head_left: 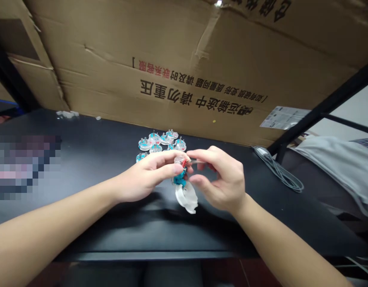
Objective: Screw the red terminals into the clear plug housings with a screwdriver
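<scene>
Tight pinch from both hands: left hand with fingers curled over the top of a small clear part, right hand closing on it from the other side with thumb and fingers, neither hand spread open. Teal and red bits inside that part, a thin metal pin jutting toward the right hand, and a crumpled clear plastic piece hanging just below, between the hands, over a black table. Just beyond the fingertips, a huddle of about eight round clear parts with teal centres and upright pins, loose on the tabletop, in no tray or box; how finished each one is, impossible to tell at this size. Only the one part in hand under work. Farther back, a large cardboard carton with printed lettering along the table's far edge, its contents hidden, white scraps near its foot. Right of the hands, a coiled grey cable.
</scene>
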Demonstrator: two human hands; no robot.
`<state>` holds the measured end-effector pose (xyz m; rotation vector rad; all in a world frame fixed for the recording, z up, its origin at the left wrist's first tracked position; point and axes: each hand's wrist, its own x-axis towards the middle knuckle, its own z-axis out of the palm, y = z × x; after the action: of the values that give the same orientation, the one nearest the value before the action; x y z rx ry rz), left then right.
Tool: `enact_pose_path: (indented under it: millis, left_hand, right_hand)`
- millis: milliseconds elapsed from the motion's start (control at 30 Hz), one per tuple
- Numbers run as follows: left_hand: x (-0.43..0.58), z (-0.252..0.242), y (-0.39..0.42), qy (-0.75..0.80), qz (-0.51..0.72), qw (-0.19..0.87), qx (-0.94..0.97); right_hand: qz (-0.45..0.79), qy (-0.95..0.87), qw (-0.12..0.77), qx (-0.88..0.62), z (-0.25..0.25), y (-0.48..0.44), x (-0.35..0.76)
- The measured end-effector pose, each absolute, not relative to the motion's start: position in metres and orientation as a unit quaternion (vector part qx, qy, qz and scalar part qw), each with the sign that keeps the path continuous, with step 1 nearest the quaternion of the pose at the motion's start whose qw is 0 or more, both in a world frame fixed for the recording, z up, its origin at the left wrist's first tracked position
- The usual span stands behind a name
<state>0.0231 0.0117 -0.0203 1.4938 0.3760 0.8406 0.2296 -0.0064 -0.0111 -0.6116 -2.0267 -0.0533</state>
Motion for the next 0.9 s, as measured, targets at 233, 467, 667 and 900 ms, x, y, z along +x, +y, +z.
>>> enact_pose_path:
  millis: [233,467,667,900]
  left_hand:
    - [0.019,-0.016,0.012,0.154,0.419,0.578,0.683]
    - [0.020,-0.011,0.010,0.193,0.348,0.572,0.717]
    - [0.020,-0.010,0.009,0.198,0.321,0.539,0.753]
    - [0.020,-0.009,0.005,0.232,0.310,0.526,0.757]
  right_hand:
    - [-0.135,-0.823,0.490,-0.252,-0.005,0.005,0.242]
    - [-0.277,-0.851,0.421,-0.148,-0.004,0.001,0.245]
    - [-0.333,-0.855,0.376,-0.129,-0.002,-0.002,0.245]
    - [-0.334,-0.851,0.376,-0.150,-0.001,-0.004,0.238]
